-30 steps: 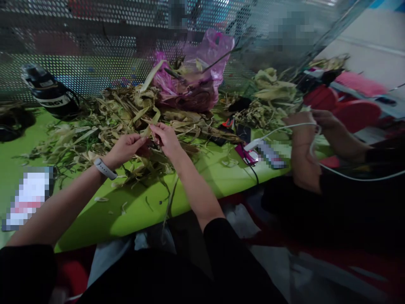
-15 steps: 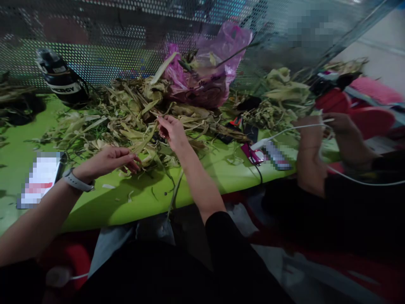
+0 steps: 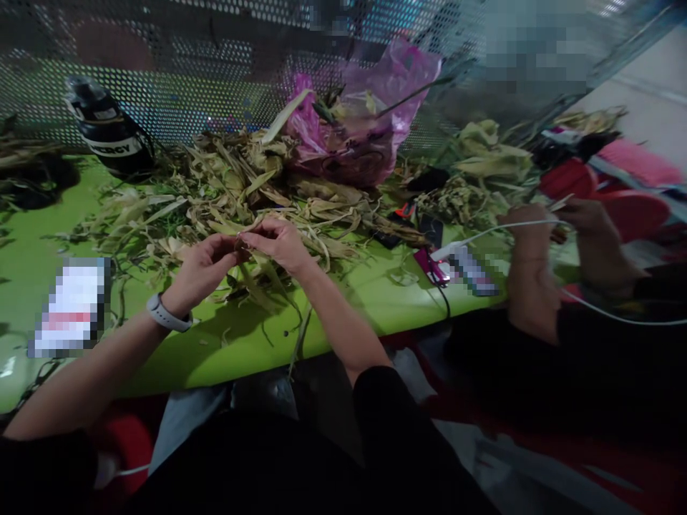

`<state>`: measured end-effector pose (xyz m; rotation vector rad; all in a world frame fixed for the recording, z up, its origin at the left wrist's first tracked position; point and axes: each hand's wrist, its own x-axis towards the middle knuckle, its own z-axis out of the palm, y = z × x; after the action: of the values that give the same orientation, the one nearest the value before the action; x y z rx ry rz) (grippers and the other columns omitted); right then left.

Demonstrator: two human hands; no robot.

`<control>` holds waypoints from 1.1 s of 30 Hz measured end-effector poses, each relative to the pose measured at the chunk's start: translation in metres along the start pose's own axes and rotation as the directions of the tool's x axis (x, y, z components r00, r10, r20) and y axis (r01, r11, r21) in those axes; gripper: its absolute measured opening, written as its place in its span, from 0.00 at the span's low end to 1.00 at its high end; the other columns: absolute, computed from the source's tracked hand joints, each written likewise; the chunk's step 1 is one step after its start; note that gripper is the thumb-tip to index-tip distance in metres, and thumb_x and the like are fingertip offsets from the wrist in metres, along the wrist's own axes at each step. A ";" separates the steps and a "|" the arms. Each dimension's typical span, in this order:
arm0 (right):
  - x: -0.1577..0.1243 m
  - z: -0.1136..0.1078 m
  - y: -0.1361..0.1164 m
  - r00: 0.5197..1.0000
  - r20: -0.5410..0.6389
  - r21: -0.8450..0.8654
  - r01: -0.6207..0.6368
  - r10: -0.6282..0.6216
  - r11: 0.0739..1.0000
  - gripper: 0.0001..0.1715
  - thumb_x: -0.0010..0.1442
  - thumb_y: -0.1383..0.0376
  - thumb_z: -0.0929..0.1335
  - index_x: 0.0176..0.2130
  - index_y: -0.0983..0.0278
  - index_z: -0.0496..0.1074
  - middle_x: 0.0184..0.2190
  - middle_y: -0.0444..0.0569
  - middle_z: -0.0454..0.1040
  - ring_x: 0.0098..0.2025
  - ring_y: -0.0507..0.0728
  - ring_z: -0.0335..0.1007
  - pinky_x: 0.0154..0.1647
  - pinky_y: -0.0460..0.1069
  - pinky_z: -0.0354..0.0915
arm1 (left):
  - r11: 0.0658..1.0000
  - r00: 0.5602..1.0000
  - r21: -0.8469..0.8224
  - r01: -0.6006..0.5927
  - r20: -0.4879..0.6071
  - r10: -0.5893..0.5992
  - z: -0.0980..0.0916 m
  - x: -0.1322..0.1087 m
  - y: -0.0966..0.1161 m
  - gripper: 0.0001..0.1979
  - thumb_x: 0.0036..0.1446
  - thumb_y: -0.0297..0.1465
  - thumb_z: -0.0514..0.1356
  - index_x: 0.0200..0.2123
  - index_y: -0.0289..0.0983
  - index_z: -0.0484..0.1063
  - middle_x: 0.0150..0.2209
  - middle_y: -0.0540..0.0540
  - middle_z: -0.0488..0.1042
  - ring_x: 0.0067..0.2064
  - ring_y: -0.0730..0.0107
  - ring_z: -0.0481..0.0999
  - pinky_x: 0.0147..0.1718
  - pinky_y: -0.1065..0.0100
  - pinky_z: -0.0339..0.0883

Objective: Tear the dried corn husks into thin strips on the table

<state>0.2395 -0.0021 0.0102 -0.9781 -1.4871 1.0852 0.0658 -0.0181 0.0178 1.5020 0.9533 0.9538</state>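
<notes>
My left hand and my right hand meet fingertip to fingertip over a heap of dry corn husks on a green table. Each has its thumb and fingers pinched together. Between the fingertips is a small piece of corn husk, mostly covered by the fingers. Husk strips hang and lie right under both hands. My left wrist wears a white-banded watch.
A dark bottle stands behind on the left, a phone lies at front left. A pink plastic bag of husks rests against the perforated metal panel. On the right, another person's hands work near a white cable.
My left hand has moved right and up to meet my right hand. My right hand has come down and slightly left from the husk heap, and the fingertips now touch.
</notes>
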 end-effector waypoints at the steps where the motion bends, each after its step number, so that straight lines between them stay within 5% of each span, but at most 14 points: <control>1: 0.000 0.000 0.000 1.000 -0.003 -0.003 0.018 -0.018 1.000 0.19 0.49 0.51 0.74 0.27 0.65 0.75 0.26 0.43 0.72 0.30 0.50 0.66 0.34 0.47 0.64 | 1.000 1.000 -0.002 0.009 -0.013 -0.009 -0.001 0.001 -0.001 0.07 0.52 0.28 0.61 0.37 0.35 0.73 0.35 0.47 0.79 0.38 0.69 0.78 0.43 0.66 0.72; 7: 0.000 0.003 -0.001 0.993 -0.079 0.063 -0.078 0.083 0.995 0.23 0.46 0.48 0.75 0.24 0.65 0.71 0.20 0.40 0.66 0.22 0.47 0.59 0.25 0.45 0.59 | 0.998 0.998 0.015 0.056 -0.004 -0.056 -0.014 0.001 -0.008 0.08 0.58 0.29 0.52 0.28 0.37 0.67 0.22 0.50 0.69 0.22 0.76 0.63 0.19 0.74 0.55; 11: 0.005 -0.004 0.003 0.988 -0.121 0.055 -0.092 0.098 0.994 0.26 0.46 0.45 0.74 0.24 0.64 0.67 0.19 0.38 0.64 0.20 0.46 0.58 0.24 0.45 0.58 | 0.983 1.000 0.184 -0.028 0.019 0.025 -0.016 -0.001 -0.009 0.16 0.63 0.39 0.55 0.26 0.36 0.66 0.20 0.51 0.65 0.20 0.78 0.57 0.19 0.73 0.50; 16: 0.011 -0.025 0.005 0.993 -0.088 -0.147 -0.089 0.076 0.985 0.28 0.57 0.42 0.66 0.28 0.64 0.69 0.22 0.42 0.68 0.23 0.48 0.62 0.26 0.45 0.59 | 0.976 1.000 0.216 -0.026 -0.004 0.028 -0.013 -0.001 -0.007 0.12 0.63 0.40 0.56 0.33 0.38 0.65 0.21 0.52 0.69 0.18 0.78 0.60 0.17 0.74 0.53; 18: 0.012 -0.032 0.005 0.992 -0.116 -0.416 -0.096 0.052 0.904 0.26 0.63 0.45 0.62 0.32 0.64 0.72 0.28 0.47 0.73 0.29 0.51 0.68 0.31 0.46 0.62 | 0.987 0.999 0.163 0.010 -0.031 -0.005 -0.012 -0.001 -0.006 0.12 0.63 0.40 0.55 0.32 0.38 0.64 0.21 0.52 0.70 0.17 0.79 0.59 0.16 0.75 0.52; 21: 0.012 -0.038 0.005 0.980 -0.188 -0.813 -0.194 0.068 0.548 0.20 0.61 0.50 0.65 0.35 0.63 0.74 0.39 0.53 0.76 0.39 0.57 0.72 0.38 0.49 0.64 | 0.994 0.997 0.103 0.034 -0.068 -0.027 -0.013 0.000 -0.004 0.12 0.62 0.40 0.57 0.31 0.38 0.63 0.21 0.52 0.70 0.17 0.80 0.59 0.16 0.76 0.52; 24: 0.013 -0.038 0.007 0.957 -0.173 -0.921 -0.241 0.234 0.305 0.20 0.57 0.50 0.68 0.37 0.63 0.75 0.40 0.56 0.77 0.41 0.61 0.73 0.38 0.50 0.63 | 0.996 0.997 0.081 0.048 -0.066 -0.043 -0.013 0.001 -0.004 0.13 0.61 0.41 0.58 0.31 0.37 0.64 0.20 0.53 0.70 0.17 0.80 0.59 0.16 0.76 0.51; 29: 0.016 -0.039 0.008 0.924 -0.133 -0.925 -0.246 0.360 0.289 0.17 0.55 0.52 0.68 0.33 0.63 0.76 0.35 0.54 0.79 0.38 0.60 0.74 0.35 0.48 0.61 | 0.996 0.996 0.051 0.068 -0.062 -0.065 -0.014 0.003 -0.009 0.14 0.60 0.42 0.59 0.31 0.38 0.65 0.18 0.54 0.68 0.16 0.80 0.57 0.15 0.75 0.47; 33: 0.012 -0.047 0.001 0.931 -0.130 -0.937 -0.228 0.342 0.264 0.13 0.54 0.56 0.68 0.29 0.63 0.76 0.33 0.54 0.79 0.36 0.59 0.73 0.33 0.48 0.60 | 0.996 0.994 -0.023 0.083 -0.076 -0.085 -0.015 0.005 -0.012 0.14 0.59 0.42 0.60 0.31 0.38 0.66 0.18 0.54 0.67 0.16 0.80 0.57 0.15 0.74 0.46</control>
<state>0.2834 0.0169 0.0160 -2.1323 -2.1308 0.3356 0.0524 -0.0071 0.0081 1.4062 1.0510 0.9628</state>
